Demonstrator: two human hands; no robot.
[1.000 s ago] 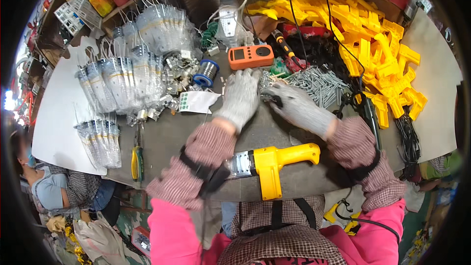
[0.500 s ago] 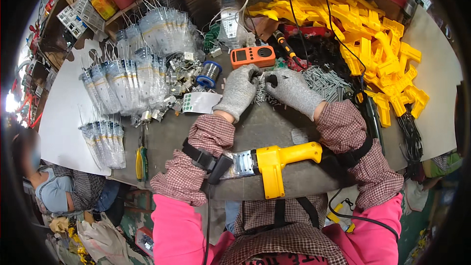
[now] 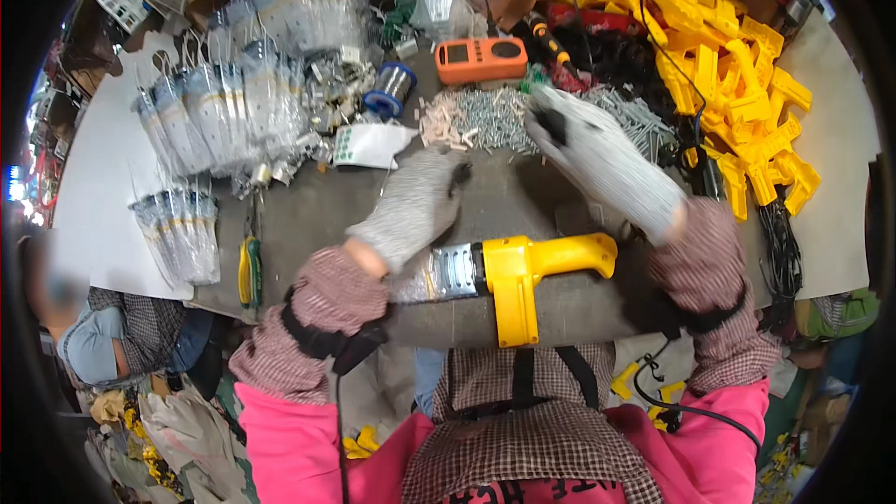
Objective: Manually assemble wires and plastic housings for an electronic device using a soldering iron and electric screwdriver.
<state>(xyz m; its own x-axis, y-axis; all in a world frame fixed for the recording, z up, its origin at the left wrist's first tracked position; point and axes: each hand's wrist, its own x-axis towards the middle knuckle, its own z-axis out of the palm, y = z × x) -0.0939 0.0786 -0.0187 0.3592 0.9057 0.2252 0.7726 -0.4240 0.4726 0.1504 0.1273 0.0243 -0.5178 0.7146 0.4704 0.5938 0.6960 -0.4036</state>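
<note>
My left hand, in a grey knit glove with dark fingertips, is drawn back to the near side of the screw pile. Its fingers are curled together, and whatever they may hold is hidden. My right hand, gloved alike, reaches over the right part of the pile of silver screws, its fingertips by a small green item. Motion blurs those fingers. Pale small pieces lie at the pile's left side. Close in front of me rests a yellow pistol-shaped tool housing with a clear-wrapped metal front end.
An orange meter, a screwdriver and a solder spool lie behind the screws. Yellow housings heap up at the right. Wrapped parts stand at the left near pliers. Cables hang overhead. Someone sits at far left.
My hands, close together over the screws before, have parted. The left came back toward me and left; the right shifted slightly right and away from me. The view has shifted a little.
</note>
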